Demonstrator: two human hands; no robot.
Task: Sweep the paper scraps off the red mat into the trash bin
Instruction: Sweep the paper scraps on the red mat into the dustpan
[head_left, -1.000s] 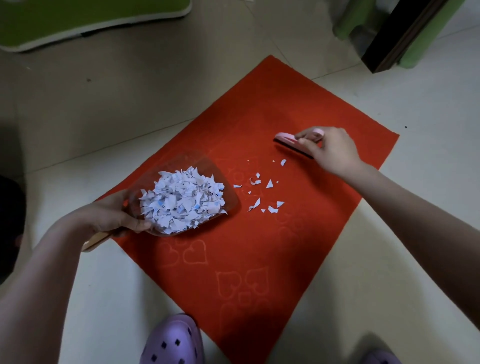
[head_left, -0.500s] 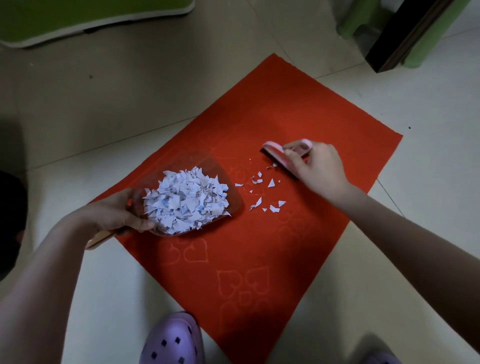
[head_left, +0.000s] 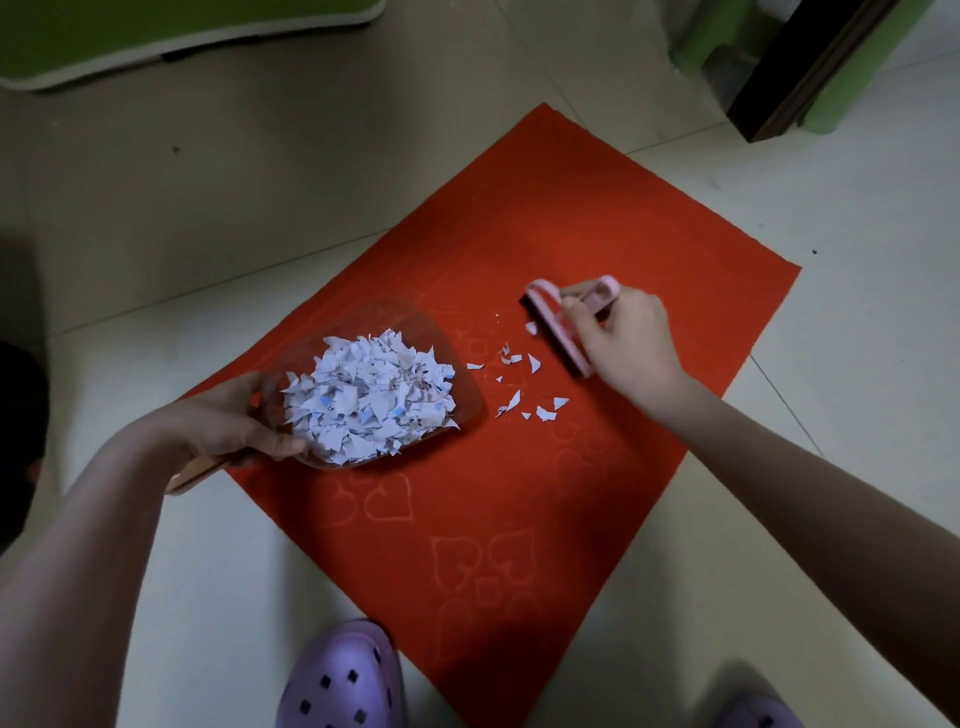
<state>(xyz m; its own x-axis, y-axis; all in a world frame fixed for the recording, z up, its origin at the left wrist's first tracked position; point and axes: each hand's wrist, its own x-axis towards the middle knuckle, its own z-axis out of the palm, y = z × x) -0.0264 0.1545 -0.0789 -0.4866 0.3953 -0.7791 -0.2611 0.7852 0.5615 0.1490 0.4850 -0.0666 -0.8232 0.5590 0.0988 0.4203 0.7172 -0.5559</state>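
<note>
The red mat lay at an angle on the tiled floor. A clear dustpan rested on the mat near its left corner, heaped with a pile of paper scraps. The left hand gripped the dustpan at its handle end, fingers curled round it, thumb along the pan's near edge.

A few loose scraps lay on the mat's centre, between the dustpan's open lip and a pink brush. The right hand held the brush with curled fingers, its bristle edge on the mat, one scrap just beside it.

Surroundings:
- A purple clog stood off the mat's near edge.
- A green board lay on the floor beyond the far-left side.
- A dark furniture leg and a green stool stood beyond the far corner, well apart from the scraps.
</note>
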